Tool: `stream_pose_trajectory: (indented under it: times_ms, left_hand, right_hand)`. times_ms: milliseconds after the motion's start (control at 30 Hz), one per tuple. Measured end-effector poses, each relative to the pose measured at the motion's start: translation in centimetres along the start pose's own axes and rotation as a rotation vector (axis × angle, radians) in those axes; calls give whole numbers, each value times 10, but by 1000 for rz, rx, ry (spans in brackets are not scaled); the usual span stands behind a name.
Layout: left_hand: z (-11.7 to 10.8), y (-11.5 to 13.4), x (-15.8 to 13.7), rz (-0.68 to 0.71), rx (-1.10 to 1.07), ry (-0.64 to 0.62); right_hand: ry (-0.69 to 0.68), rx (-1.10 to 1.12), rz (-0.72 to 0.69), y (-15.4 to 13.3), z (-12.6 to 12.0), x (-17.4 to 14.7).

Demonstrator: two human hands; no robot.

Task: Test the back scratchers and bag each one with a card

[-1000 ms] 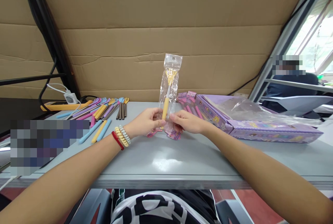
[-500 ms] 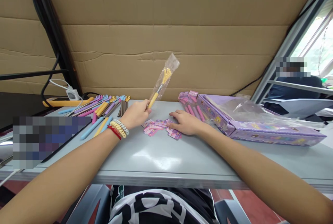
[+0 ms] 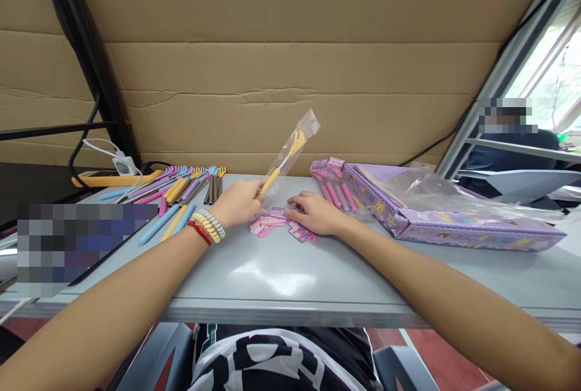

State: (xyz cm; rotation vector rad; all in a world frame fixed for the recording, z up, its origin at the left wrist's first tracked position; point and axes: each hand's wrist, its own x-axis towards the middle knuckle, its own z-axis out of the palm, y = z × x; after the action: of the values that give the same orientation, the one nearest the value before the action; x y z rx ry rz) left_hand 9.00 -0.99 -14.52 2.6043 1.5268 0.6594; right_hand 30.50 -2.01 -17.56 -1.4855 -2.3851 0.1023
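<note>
My left hand (image 3: pixel 242 203) is closed on the lower end of a yellow back scratcher (image 3: pixel 271 181), which tilts up to the right. A clear plastic bag (image 3: pixel 311 122) sheathes its claw-like head and hangs past it. My right hand (image 3: pixel 315 212) lies palm down with fingers apart over a loose pile of small pink and purple printed cards (image 3: pixel 261 227); its fingertips hide part of the pile. Just beyond that hand lie several bagged pink and purple back scratchers (image 3: pixel 334 191) with printed card tops. Left of my left hand, several unbagged back scratchers (image 3: pixel 181 188) in mixed colours lie in a row.
A purple printed box (image 3: pixel 481 236) with clear plastic bags (image 3: pixel 445 191) in it stands at the right. A tablet-like screen (image 3: pixel 86 246), partly blurred out, and a white charger (image 3: pixel 124 164) are at the left. Cardboard (image 3: pixel 295 64) walls the back. A person (image 3: pixel 517 152) sits beyond the right frame.
The bagged yellow back scratcher has come down slightly and leans further right in my left hand. My right hand has slid a little left over the cards.
</note>
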Motion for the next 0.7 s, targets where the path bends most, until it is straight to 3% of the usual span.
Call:
stream_pose_trajectory:
  times_ms: [333, 500, 700]
  left_hand:
    - [1, 2, 0, 11, 22, -8]
    - [1, 3, 0, 16, 7, -7]
    - [0, 2, -1, 18, 12, -24]
  right_hand:
    - [-7, 53, -63, 1, 6, 7]
    - [74, 103, -63, -4, -1, 7]
    - [174, 470, 5, -5, -8, 3]
